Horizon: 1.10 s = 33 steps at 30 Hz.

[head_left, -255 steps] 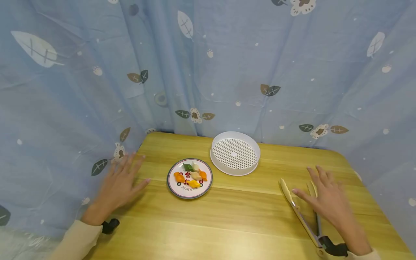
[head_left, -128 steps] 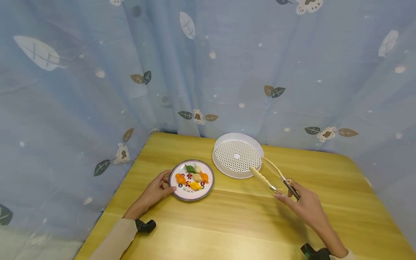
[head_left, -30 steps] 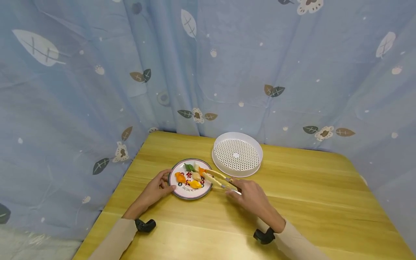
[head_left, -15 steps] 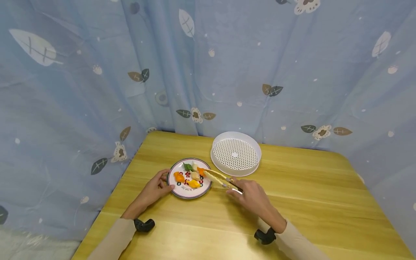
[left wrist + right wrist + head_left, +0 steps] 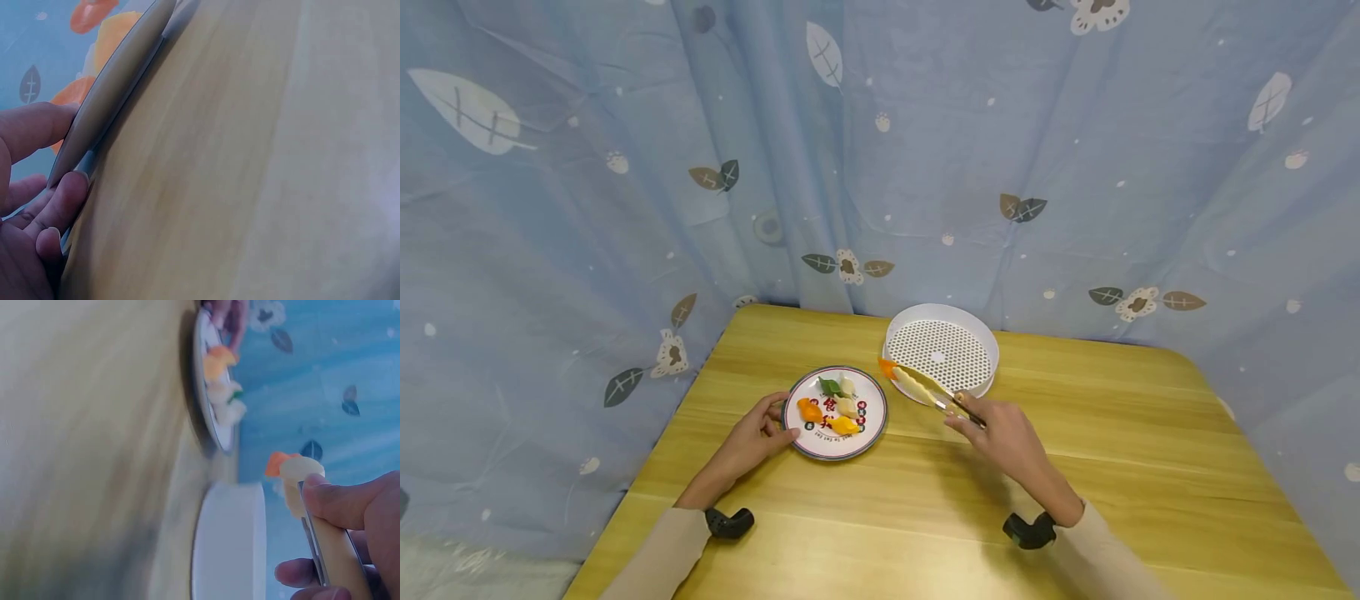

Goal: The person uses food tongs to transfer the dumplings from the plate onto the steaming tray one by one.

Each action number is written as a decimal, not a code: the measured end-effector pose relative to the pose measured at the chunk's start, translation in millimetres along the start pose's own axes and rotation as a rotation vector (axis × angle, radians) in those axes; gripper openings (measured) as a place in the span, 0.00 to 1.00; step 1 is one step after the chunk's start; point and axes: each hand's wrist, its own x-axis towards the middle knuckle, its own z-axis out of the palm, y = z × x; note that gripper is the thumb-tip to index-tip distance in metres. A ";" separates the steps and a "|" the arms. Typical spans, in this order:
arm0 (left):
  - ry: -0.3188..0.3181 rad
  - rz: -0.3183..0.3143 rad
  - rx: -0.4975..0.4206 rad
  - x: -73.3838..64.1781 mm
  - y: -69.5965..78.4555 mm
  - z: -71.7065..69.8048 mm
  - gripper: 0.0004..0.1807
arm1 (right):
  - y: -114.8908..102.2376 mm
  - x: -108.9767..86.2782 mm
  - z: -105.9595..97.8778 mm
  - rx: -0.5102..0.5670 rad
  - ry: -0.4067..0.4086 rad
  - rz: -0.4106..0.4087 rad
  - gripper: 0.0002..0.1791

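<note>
My left hand (image 5: 748, 442) holds the near-left rim of a round white plate (image 5: 832, 455) with a dark edge and red print. In the left wrist view its thumb lies over the plate rim (image 5: 115, 90) and fingertips sit under it. On the plate are several coloured dumplings: an orange one (image 5: 809, 409), a yellow one (image 5: 843, 426), a green one (image 5: 831, 387) and pale ones (image 5: 846, 407). My right hand (image 5: 1003, 437) grips metal tongs (image 5: 916, 387) with cream tips, which pinch another orange dumpling (image 5: 887, 368) in the air by the white perforated tray's left rim.
The round white tray (image 5: 951, 343) with a holed floor and raised wall stands behind and right of the plate. The wooden table (image 5: 1112, 450) runs out to the right. A blue patterned curtain (image 5: 925, 167) hangs close behind the table's back edge.
Earlier, my right hand took up the tongs from the table and my left took the plate rim. Since half a second ago, the tongs have lifted the orange dumpling off the plate toward the tray.
</note>
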 end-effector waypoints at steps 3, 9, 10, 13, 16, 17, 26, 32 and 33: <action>-0.002 0.000 0.002 -0.9 0.6 -0.3 0.39 | 9.5 3.3 -8.2 -0.001 -0.003 0.052 0.25; 0.007 -0.002 0.006 -2.5 -0.3 -0.3 0.39 | 34.0 13.6 -19.2 -0.008 -0.022 0.154 0.24; 0.010 -0.006 0.004 -2.5 -0.8 -0.3 0.39 | 38.7 15.6 -19.8 -0.015 -0.018 0.159 0.25; 0.012 0.001 0.012 -1.9 -2.5 -0.6 0.39 | 52.6 21.8 -20.5 -0.059 0.003 0.160 0.26; 0.016 -0.001 0.017 -1.9 -2.8 -0.9 0.39 | 64.5 28.3 -18.9 -0.101 0.018 0.160 0.26; 0.017 -0.002 0.015 -2.0 -2.5 -0.9 0.39 | 68.1 30.2 -18.3 -0.111 0.015 0.164 0.27; 0.017 -0.002 0.004 -0.8 2.3 0.8 0.38 | 89.4 45.6 -11.6 -0.142 -0.043 0.234 0.31; 0.022 -0.001 0.014 0.2 1.7 1.8 0.37 | 95.4 53.8 -9.7 -0.161 -0.054 0.269 0.21; 0.021 0.001 0.014 0.2 1.5 1.8 0.38 | 96.2 54.8 -9.7 -0.164 -0.057 0.277 0.20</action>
